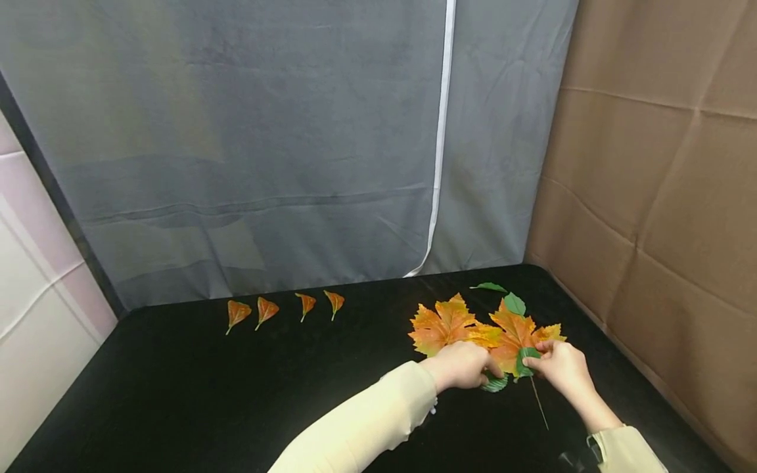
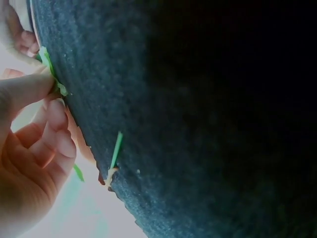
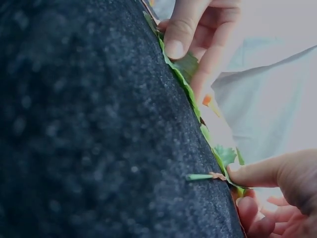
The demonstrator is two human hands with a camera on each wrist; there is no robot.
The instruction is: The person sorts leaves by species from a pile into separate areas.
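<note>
Surface: black felt-like table top (image 1: pixel 236 394), matte, lit from above.
Room: grey fabric curtain (image 1: pixel 266 144) with a white seam strip (image 1: pixel 440 138) behind the table; brown cardboard wall (image 1: pixel 662 184) on the right; pale panel (image 1: pixel 35 295) on the left.
Far row: four small orange leaves (image 1: pixel 284 307) lie in a line near the back edge, stems toward the person, well apart from the hands.
Leaf pile: large orange maple leaves (image 1: pixel 455 325) overlap at right centre, with small green leaves (image 1: pixel 513 303) at their far edge.
Left hand (image 1: pixel 464 364): fingers curled, pinching a green leaf (image 1: pixel 494 383) at the near edge of the pile; the left wrist view shows thumb and fingertips on a thin green edge.
Right hand (image 1: pixel 562 364): grips another green leaf (image 1: pixel 525 360) just beside the left hand; its thin stem (image 1: pixel 539 404) trails toward the person.
Obstruction: both hands cover the pile's near edge; both wrist views are mostly filled by blurred black cloth.
Sleeves: pale yellow.
</note>
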